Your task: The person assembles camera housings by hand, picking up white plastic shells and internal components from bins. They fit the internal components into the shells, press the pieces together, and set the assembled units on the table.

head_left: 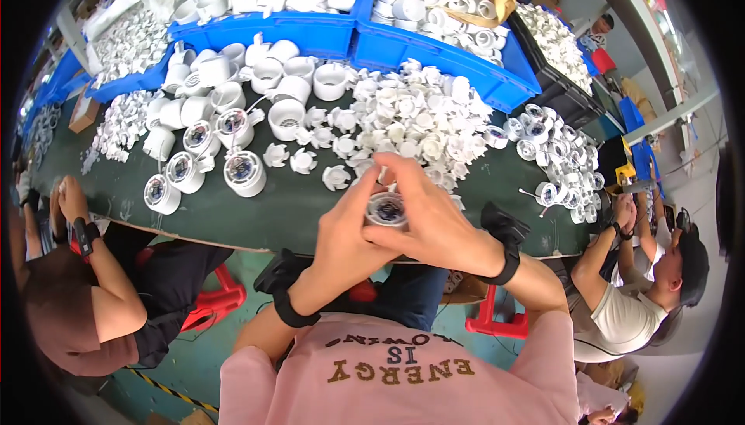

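Observation:
In front of my chest, at the table's near edge, both hands are closed around a round transparent-and-white housing with a dark circuit board (386, 210). My left hand (349, 219) grips its left side. My right hand (438, 219) wraps its right side, with thumb and fingers meeting the left hand's. Just beyond my fingertips, white petal-shaped plastic parts (419, 114) lie in a big heap, with a few loose ones to its left. Left of my hands stand several white cylindrical housings with circuit boards in them (244, 173). Transparent round lens units (563, 161) are piled on the right.
Blue bins (279, 33) full of white cups and parts line the back of the dark green table (295, 215). A black crate (555, 87) stands back right. Co-workers sit on both sides, a person's arm (109, 293) at left and another (594, 270) at right, near red stools (497, 318).

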Motion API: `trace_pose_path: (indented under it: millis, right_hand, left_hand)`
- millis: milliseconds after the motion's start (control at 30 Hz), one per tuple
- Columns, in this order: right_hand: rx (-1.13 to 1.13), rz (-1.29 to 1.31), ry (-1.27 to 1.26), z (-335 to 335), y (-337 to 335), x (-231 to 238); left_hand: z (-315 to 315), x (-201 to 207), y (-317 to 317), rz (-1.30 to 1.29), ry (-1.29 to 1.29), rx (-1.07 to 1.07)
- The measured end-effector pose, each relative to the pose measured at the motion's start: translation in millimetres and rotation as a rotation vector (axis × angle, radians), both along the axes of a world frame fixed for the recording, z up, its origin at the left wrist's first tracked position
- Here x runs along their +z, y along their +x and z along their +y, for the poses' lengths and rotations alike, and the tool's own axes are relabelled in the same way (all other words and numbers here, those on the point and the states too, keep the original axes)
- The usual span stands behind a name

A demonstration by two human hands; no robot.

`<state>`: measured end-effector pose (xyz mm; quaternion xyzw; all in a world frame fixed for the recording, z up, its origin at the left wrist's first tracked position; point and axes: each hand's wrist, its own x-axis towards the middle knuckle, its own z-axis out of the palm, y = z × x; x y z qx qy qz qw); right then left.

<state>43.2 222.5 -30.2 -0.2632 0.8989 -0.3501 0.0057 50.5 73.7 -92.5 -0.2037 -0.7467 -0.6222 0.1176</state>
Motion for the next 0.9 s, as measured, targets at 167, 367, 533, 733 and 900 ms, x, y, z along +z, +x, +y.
trace_pose_path:
  millis: [167,367,533,733,900]
  right_hand:
    - [0.242,-0.171,-0.200,-41.3,-41.4,0.2]
    - [-0.057,0.207,0.103,-32.9,-124.3,-45.0]
    - [-0.173,0.328,0.267,2.9,-142.7,-39.7]
    - [-0.579,0.545,0.384,90.0,-234.6,4.4]
    - [-0.686,-0.014,0.506,111.8,-291.9,10.5]
  left_hand:
    - [-66.5,-20.2,2.8,-0.232,0.320,0.049]
    - [-112.4,-7.5,4.3,-0.688,0.631,0.008]
    - [-106.2,-18.4,-4.8,-0.948,0.817,-0.044]
    - [-89.2,-24.8,-2.7,-1.095,1.202,-0.540]
    - [-72.0,-6.8,-3.0,-1.129,1.159,-0.617]
